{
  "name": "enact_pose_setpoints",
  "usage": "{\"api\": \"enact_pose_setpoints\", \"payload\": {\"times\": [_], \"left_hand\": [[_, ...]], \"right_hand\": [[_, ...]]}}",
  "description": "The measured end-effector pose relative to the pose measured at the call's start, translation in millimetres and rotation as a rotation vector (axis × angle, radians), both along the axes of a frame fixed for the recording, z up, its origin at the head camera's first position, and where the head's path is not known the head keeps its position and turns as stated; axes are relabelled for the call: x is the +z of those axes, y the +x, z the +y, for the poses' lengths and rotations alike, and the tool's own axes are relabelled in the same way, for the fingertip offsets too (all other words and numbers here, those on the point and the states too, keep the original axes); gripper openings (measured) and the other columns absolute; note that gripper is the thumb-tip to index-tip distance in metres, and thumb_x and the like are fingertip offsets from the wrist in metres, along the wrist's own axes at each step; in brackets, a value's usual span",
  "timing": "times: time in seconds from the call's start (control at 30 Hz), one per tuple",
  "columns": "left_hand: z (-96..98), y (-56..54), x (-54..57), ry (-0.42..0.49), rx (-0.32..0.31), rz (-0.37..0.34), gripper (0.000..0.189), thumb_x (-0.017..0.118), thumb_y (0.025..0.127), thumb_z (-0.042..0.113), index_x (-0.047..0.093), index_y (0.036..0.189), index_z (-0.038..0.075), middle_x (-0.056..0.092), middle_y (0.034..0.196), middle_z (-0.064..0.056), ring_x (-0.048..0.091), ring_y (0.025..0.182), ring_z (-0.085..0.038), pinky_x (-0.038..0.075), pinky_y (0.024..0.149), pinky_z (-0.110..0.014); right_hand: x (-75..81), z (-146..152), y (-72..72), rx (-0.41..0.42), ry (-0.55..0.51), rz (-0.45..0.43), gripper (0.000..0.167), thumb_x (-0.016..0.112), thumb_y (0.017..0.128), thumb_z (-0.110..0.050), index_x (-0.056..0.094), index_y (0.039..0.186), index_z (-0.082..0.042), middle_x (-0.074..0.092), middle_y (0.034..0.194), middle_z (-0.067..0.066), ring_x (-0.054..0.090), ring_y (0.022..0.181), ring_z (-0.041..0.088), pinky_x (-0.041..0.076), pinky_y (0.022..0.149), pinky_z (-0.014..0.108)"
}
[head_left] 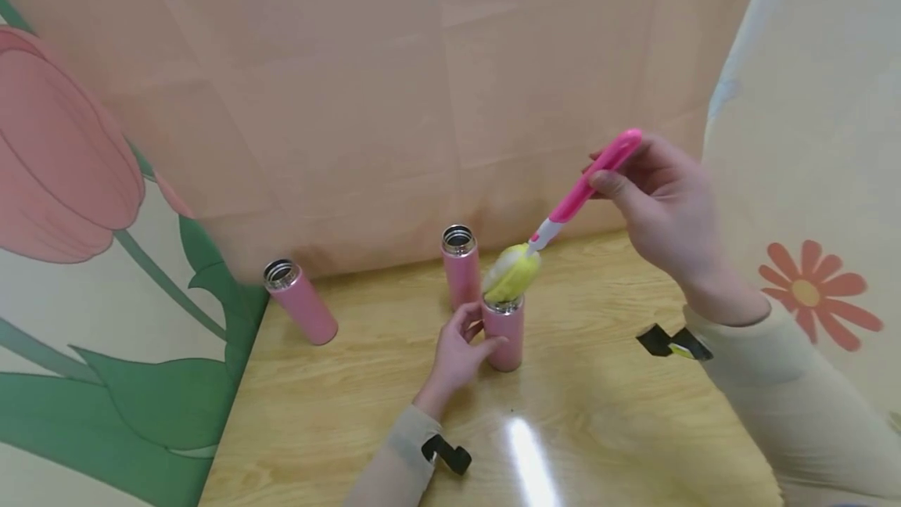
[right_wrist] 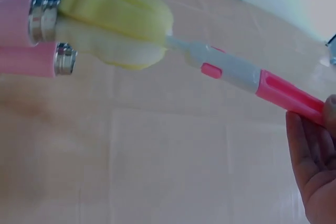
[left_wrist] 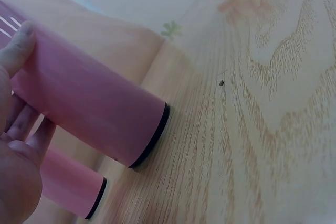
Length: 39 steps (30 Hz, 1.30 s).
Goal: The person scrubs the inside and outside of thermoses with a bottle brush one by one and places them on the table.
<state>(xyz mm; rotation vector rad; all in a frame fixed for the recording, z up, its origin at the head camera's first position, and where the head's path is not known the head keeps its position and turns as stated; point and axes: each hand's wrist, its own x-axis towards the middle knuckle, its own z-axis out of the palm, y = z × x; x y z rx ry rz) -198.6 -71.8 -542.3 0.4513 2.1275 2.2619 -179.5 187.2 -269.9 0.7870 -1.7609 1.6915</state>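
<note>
My right hand (head_left: 669,210) pinches the pink handle of a sponge bottle brush (head_left: 577,194). The brush slants down to the left, its yellow and white sponge head (right_wrist: 115,22) at the mouth of a pink bottle (head_left: 504,339). In the right wrist view the sponge's tip sits inside the steel rim, most of the head outside. My left hand (head_left: 457,354) grips this bottle around its side, thumb in front. The bottle (left_wrist: 105,93) stands upright on the table.
A second open pink bottle (head_left: 461,272) stands just behind the held one. Another open pink bottle (head_left: 306,307) stands farther left on the wooden table (head_left: 338,413). A peach cloth backdrop (head_left: 338,116) hangs along the table's back edge.
</note>
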Motion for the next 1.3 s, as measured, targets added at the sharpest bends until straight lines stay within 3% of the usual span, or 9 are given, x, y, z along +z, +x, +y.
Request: {"api": "enact_pose_setpoints", "payload": {"times": [0.27,0.5,0.73,1.07,1.3], "left_hand": [[-3.7,-2.9,0.6,-0.008,0.005,-0.014,0.053,0.085,0.087,-0.005,0.063,0.135,0.003,0.067,0.14,-0.01,0.063,0.13,-0.03,0.052,0.112,-0.036],[-4.2,-2.4,1.0,-0.009,0.005,-0.019,0.054,0.085,0.085,-0.009,0.064,0.134,0.0,0.067,0.138,-0.013,0.064,0.128,-0.031,0.052,0.111,-0.036],[-3.4,-0.5,2.7,0.001,-0.008,-0.035,0.055,0.085,0.085,-0.009,0.064,0.135,0.001,0.067,0.139,-0.011,0.063,0.129,-0.03,0.052,0.112,-0.035],[-3.0,-1.3,3.5,-0.007,-0.013,-0.004,0.052,0.085,0.086,-0.007,0.064,0.133,-0.001,0.068,0.136,-0.013,0.064,0.128,-0.031,0.052,0.112,-0.037],[-3.0,-0.5,4.1,-0.009,-0.008,-0.015,0.052,0.086,0.086,-0.007,0.064,0.132,0.0,0.068,0.137,-0.011,0.064,0.128,-0.03,0.052,0.112,-0.036]], "right_hand": [[1.8,-11,2.6,0.168,-0.105,-0.06,0.019,0.073,0.092,0.018,0.065,0.109,0.017,0.074,0.1,0.018,0.078,0.093,0.024,0.064,0.086,0.029],[0.7,-16,3.8,0.17,-0.005,-0.016,0.016,0.067,0.092,0.024,0.058,0.106,0.023,0.075,0.097,0.015,0.077,0.088,0.02,0.065,0.08,0.03],[1.1,-17,4.6,0.2,0.039,-0.045,0.018,0.061,0.092,0.029,0.056,0.107,0.021,0.074,0.098,0.017,0.077,0.088,0.02,0.064,0.08,0.029],[3.9,-24,7.7,-0.063,0.209,-0.123,0.02,0.075,0.092,0.014,0.061,0.106,0.008,0.072,0.097,0.01,0.075,0.084,0.018,0.063,0.076,0.023],[7.5,-38,11.2,-0.234,0.312,-0.014,0.025,0.085,0.089,0.003,0.061,0.098,0.003,0.071,0.089,0.002,0.074,0.076,0.007,0.057,0.062,0.015]]}}
